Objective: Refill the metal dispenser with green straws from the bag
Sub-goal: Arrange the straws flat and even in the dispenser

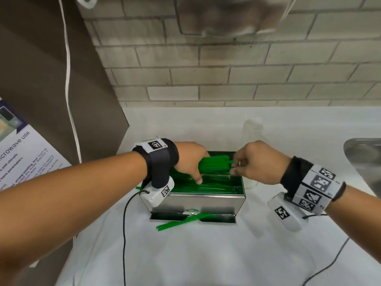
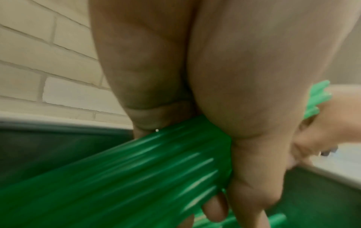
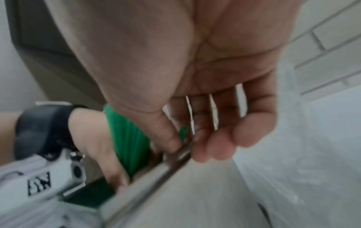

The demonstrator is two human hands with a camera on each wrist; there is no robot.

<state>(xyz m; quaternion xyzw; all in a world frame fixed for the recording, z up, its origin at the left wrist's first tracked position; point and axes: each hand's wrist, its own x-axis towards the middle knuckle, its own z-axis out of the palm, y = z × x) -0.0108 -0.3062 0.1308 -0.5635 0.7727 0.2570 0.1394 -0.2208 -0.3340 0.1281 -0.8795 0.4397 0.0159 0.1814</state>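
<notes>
Left hand (image 1: 190,159) grips straw bundle (image 1: 214,164) over dispenser (image 1: 198,200); right hand (image 1: 255,162) pinches bundle tips. Risk: uneven release, straws skew, jam, spill onto worktop (image 1: 185,254).

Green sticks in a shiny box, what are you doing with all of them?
Those are drinking straws. A person is filling up a metal dispenser on a white counter. The left hand grips a bundle of green straws over the open top, and the right hand steadies the bundle's other end with its fingertips. Many straws already lie inside. A few loose straws poke out of the tray at the front. A clear plastic bag sits behind the dispenser.
</notes>
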